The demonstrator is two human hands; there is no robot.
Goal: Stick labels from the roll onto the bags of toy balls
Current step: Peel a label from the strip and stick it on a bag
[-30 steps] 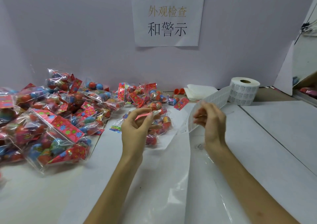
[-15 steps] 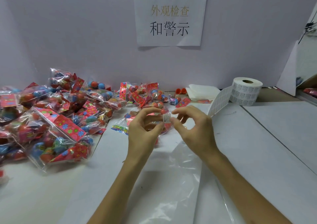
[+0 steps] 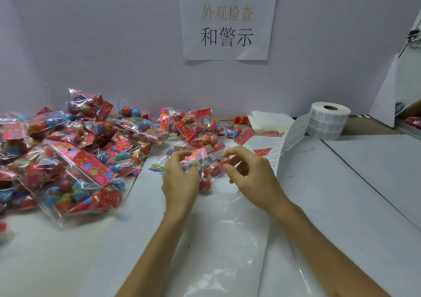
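The small bag (image 3: 206, 160) of red and blue toy balls is held above the tabletop (image 3: 341, 194) between both hands. Its red header card is in the grip of the left hand (image 3: 180, 176), whose fingers curl around the card's left end. A white label (image 3: 219, 155) sits at the bag's right edge, under the curled fingertips of the right hand (image 3: 248, 173). I cannot tell whether that grip pinches the label or presses it down. A second ago the right hand was at the loose strip (image 3: 293, 130) trailing from the roll (image 3: 328, 121), and half a second ago it carried the label toward the bag. Now the label meets the plastic, so this bag is likely at the sticking step, with smoothing down left. The roll stands well to the right, and its strip lies slack towards the hands. To the left lies a pile of bags (image 3: 127, 135), each with a few balls inside. In front of it a big clear bag (image 3: 75, 183) holds many balls. A plastic sheet (image 3: 227, 228) lies under the forearms.
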